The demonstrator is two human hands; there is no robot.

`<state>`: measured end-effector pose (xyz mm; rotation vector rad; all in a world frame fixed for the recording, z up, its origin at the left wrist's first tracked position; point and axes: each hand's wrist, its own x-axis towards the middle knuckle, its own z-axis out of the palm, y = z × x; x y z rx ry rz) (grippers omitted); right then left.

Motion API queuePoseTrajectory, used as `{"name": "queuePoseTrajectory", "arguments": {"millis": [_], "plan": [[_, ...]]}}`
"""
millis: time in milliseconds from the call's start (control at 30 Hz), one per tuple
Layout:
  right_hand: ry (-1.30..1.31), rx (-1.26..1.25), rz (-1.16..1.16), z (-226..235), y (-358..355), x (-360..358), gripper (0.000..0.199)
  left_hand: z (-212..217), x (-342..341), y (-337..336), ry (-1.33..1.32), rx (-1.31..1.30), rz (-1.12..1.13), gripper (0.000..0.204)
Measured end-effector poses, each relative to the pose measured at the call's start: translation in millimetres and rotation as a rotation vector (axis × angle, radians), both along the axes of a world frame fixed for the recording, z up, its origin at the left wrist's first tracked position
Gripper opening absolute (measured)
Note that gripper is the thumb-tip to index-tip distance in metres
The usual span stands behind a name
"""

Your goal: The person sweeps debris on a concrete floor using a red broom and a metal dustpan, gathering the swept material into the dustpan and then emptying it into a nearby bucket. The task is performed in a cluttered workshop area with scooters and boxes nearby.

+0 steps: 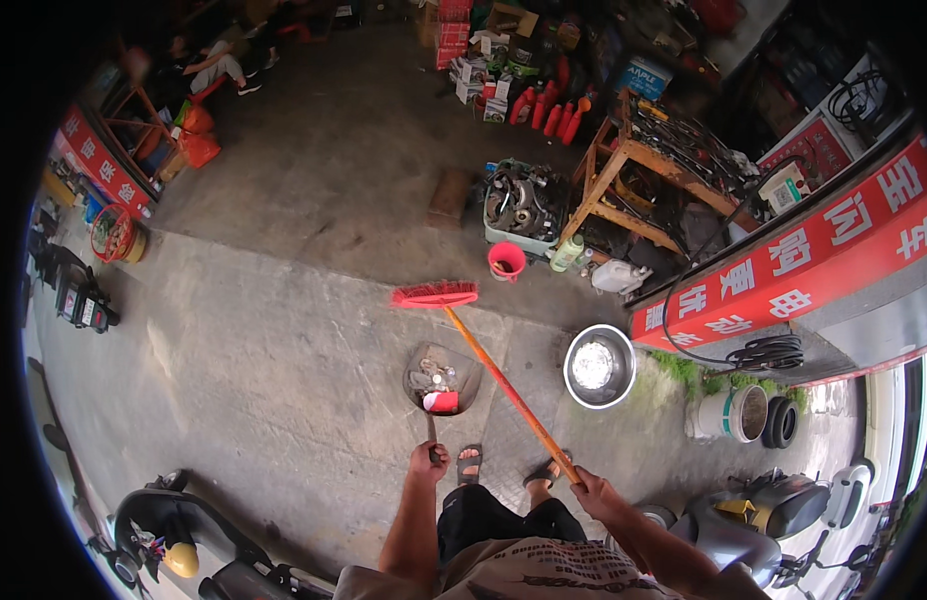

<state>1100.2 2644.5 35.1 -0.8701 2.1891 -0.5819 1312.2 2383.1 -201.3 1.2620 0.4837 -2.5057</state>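
My right hand (pixel 594 494) is closed around the upper end of an orange broom handle. The broom (pixel 504 385) slants away to the far left, its red bristle head (pixel 436 294) beyond the dustpan. My left hand (pixel 430 460) grips the short handle of a dustpan (pixel 472 372). Inside the dustpan lies litter (pixel 433 376), pale crumpled scraps with a red and white piece (pixel 442 401) near the handle side. The bristle head and the pan are apart. My sandalled feet stand just to the right of my left hand.
A metal basin (pixel 601 367) stands at right, with a pink bucket (pixel 506 262) beyond it. Farther back are a parts crate (pixel 524 215) and a cluttered wooden workbench (pixel 674 180). Scooters (pixel 194 530) flank me. A person (pixel 219 70) sits at far left.
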Motion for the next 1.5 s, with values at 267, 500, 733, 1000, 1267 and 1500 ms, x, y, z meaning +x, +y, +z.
{"name": "queuePoseTrajectory", "arguments": {"millis": [267,500,733,1000,1267,1500], "plan": [[-0.685,0.390,-0.247,51.9,47.9,-4.6,0.030,0.2,-2.3,1.5,-0.009,-0.007,-0.028,0.013],[-0.252,0.184,0.074,84.3,55.9,-1.0,0.028,-10.6,-8.3,5.1,-0.013,-0.012,-0.012,0.011],[-0.277,0.056,-0.088,11.9,30.8,2.1,0.026,-0.7,-15.9,2.9,0.023,-0.016,-0.050,0.010],[-0.481,0.359,-0.049,72.5,84.7,-4.2,0.034,-4.5,-1.9,5.2,0.076,-0.020,-0.067,0.009],[-0.365,0.310,-0.210,123.0,128.4,-6.3,0.027,49.6,14.1,16.9,0.158,0.004,-0.097,0.007],[-0.187,0.155,-0.496,119.1,183.2,38.3,0.026,90.3,9.4,22.5,0.210,-0.026,-0.181,0.009]]}}
